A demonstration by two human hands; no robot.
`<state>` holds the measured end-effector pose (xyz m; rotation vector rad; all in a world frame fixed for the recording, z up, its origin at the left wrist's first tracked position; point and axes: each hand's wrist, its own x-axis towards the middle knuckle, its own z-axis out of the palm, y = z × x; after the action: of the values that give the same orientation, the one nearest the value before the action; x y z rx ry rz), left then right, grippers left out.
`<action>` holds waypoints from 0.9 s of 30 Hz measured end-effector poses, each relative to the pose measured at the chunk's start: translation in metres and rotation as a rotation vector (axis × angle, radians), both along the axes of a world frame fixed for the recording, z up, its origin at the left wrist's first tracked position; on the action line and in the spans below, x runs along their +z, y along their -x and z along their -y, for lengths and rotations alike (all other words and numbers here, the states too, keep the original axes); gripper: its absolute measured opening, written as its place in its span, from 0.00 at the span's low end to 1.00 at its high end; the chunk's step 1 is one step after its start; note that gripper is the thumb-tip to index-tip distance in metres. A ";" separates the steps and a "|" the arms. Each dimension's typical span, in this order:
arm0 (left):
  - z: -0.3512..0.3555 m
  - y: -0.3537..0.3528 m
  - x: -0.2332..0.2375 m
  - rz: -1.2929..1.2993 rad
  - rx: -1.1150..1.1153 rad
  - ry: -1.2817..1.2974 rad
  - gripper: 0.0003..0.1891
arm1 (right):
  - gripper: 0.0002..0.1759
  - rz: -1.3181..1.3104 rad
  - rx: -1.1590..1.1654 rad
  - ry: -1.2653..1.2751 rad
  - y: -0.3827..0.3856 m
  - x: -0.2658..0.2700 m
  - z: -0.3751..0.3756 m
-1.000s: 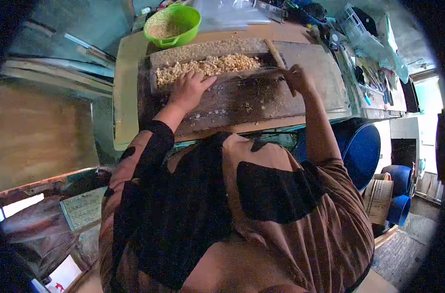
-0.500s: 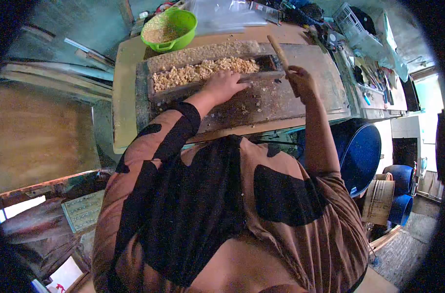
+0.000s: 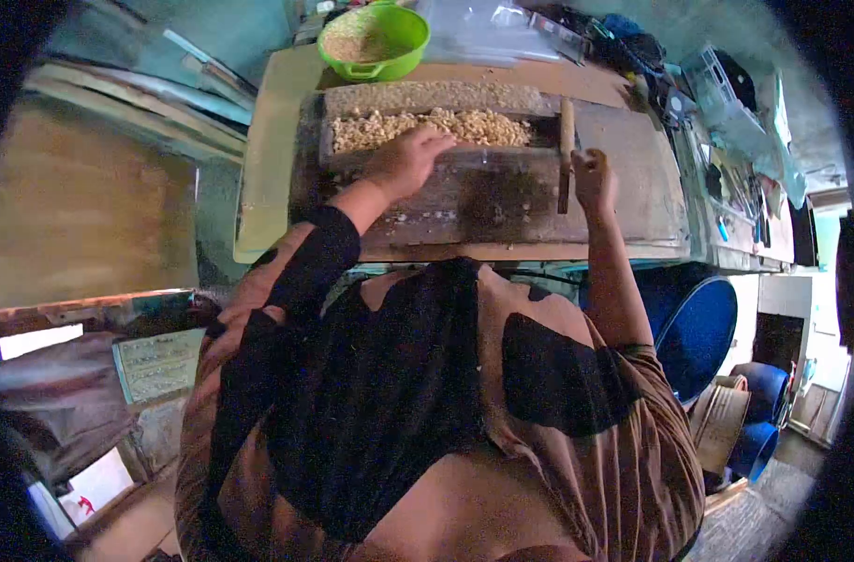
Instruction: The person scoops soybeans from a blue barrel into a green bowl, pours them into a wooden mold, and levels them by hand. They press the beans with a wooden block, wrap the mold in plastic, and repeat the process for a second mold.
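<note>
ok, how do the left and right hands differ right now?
The left hand lies palm down on the tray of pale pieces; the right hand is fisted round a wooden stick. The left arm is dark-sleeved, the right forearm bare. Both are over the wooden board.

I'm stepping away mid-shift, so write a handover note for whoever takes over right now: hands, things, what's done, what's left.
Left hand: on the pale pieces at the trough's near edge; unclear whether it grips any.
Right hand: shut round the wooden stick, at the trough's right end.
Green bowl with grain stands behind the trough.
Done: the trough holds a row of pieces.
Left: probably the loose crumbs scattered on the wooden board.
</note>
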<state>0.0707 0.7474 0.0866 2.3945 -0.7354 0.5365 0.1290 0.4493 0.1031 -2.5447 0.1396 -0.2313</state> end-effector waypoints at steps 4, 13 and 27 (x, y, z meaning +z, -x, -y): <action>-0.038 0.031 -0.006 0.081 0.211 -0.168 0.14 | 0.17 0.138 0.502 -0.035 -0.032 0.013 -0.047; -0.069 0.066 -0.004 0.178 0.381 -0.377 0.15 | 0.11 -0.208 0.842 0.333 -0.050 -0.006 -0.154; -0.079 0.074 0.003 0.075 0.503 -0.198 0.11 | 0.14 -0.099 1.057 0.421 -0.028 -0.006 -0.190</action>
<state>-0.0030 0.8268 0.0894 2.7684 -0.2111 0.7867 0.1569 0.6388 0.0974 -2.6386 -1.2944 0.3121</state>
